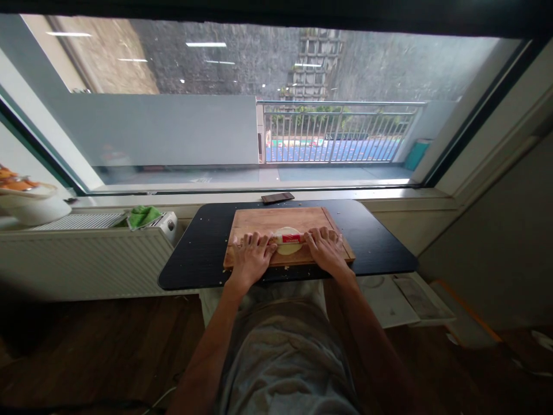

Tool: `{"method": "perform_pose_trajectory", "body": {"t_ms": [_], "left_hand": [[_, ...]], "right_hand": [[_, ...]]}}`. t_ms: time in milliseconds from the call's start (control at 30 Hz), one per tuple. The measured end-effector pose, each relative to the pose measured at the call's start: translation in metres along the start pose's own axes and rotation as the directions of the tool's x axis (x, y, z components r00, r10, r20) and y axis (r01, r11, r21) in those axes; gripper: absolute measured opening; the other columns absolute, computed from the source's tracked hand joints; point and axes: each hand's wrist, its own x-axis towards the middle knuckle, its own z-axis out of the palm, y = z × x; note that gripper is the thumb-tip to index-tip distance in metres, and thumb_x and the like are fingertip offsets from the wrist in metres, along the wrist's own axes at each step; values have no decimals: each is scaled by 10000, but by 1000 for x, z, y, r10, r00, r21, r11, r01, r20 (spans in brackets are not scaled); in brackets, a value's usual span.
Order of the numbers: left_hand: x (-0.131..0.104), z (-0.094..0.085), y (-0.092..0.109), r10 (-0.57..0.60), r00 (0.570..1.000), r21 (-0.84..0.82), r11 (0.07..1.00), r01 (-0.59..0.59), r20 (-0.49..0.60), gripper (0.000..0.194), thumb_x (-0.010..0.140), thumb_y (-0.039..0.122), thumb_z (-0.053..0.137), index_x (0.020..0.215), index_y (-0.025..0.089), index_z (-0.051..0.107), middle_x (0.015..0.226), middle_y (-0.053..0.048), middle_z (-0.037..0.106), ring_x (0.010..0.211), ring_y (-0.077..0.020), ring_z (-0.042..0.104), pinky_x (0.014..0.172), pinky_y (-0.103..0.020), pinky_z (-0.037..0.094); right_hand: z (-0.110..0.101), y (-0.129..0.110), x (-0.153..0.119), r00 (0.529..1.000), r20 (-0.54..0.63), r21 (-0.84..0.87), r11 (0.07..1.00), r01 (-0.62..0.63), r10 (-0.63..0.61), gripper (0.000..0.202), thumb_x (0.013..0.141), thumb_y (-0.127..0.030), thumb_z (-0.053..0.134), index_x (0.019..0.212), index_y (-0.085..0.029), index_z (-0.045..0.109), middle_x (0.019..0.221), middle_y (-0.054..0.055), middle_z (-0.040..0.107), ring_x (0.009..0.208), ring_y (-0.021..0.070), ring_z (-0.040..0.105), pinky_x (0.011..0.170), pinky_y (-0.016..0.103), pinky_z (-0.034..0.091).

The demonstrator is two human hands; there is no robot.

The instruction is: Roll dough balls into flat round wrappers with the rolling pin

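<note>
A round, flattened piece of pale dough (288, 250) lies on a wooden cutting board (276, 218). Across it rests a rolling pin (291, 238) with a red label in the middle. My left hand (252, 257) is on the pin's left end, fingers bent over it. The right end is under my right hand (325, 248), whose fingers also curl over the pin. The dough shows above and below the pin, between the two hands.
The board sits on a black table (380, 245) with small crumbs on it. A phone-like dark slab (277, 198) lies at the table's far edge by the window. On the left, a green cloth (143, 217) lies on the radiator (108, 259), near a white container (32, 206).
</note>
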Motion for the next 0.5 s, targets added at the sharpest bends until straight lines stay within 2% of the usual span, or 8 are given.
{"method": "perform_pose_trajectory", "body": {"t_ms": [267, 500], "left_hand": [[15, -6, -1, 14, 998, -6, 1000, -14, 63, 502, 1142, 568, 312, 1526, 356, 557, 1526, -105, 592, 1418, -373, 484, 1236, -664, 331], [47, 3, -6, -28, 993, -12, 999, 29, 118, 548, 1127, 589, 308, 1562, 349, 540, 1631, -123, 514, 1512, -407, 402, 1257, -707, 298]], "right_hand": [[-9, 0, 11, 997, 62, 0, 999, -45, 45, 510, 1155, -295, 267, 1617, -289, 485, 1568, 187, 530, 1441, 423, 400, 1143, 868, 324], [-10, 7, 30, 995, 76, 42, 997, -64, 61, 513, 1160, -350, 288, 1632, -257, 465, 1620, 199, 498, 1511, 453, 357, 1174, 847, 313]]}}
